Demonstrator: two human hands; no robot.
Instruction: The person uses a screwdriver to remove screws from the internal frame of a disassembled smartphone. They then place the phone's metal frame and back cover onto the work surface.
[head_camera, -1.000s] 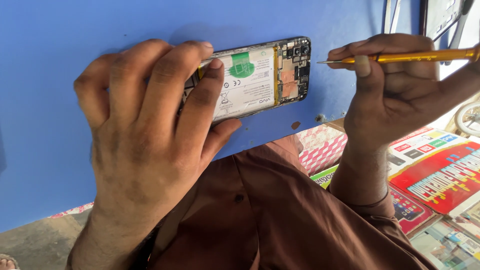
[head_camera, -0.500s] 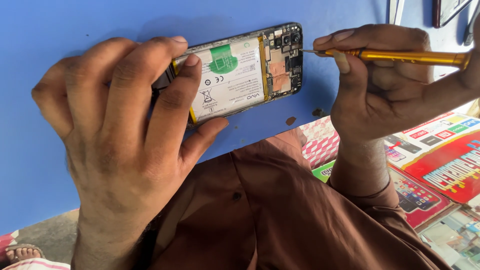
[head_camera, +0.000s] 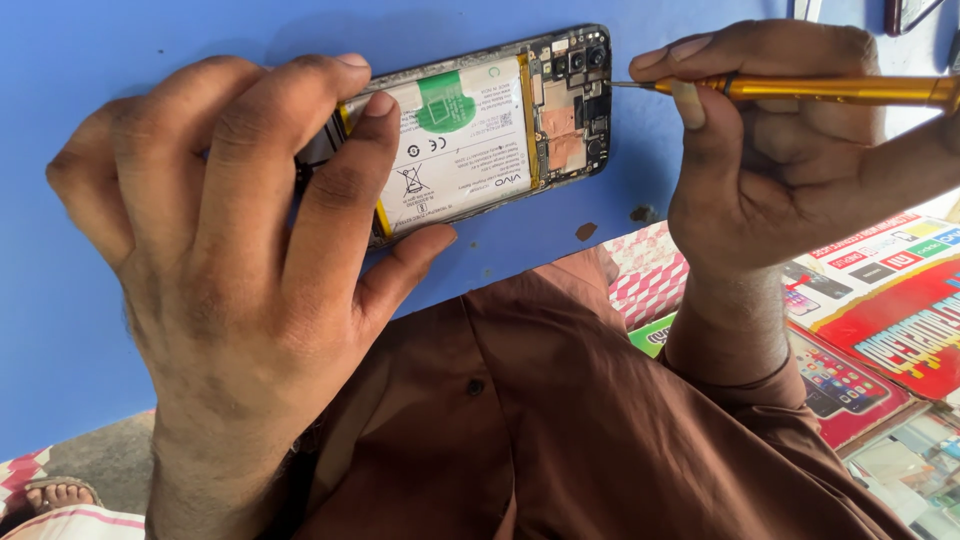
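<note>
Since half a second ago: screwdriver tip closer, now touching the circuit board end of the opened phone (head_camera: 480, 125). Lying back-cover off on the blue table (head_camera: 100, 300), pinned flat by the left hand (head_camera: 230, 270), fingers curled over its 9 o'clock end, thumb under the lower edge, likely for steadiness. Pinched in the right hand (head_camera: 780, 150) at 3 o'clock: gold screwdriver (head_camera: 820, 90), held level, wrist bent down.
</note>
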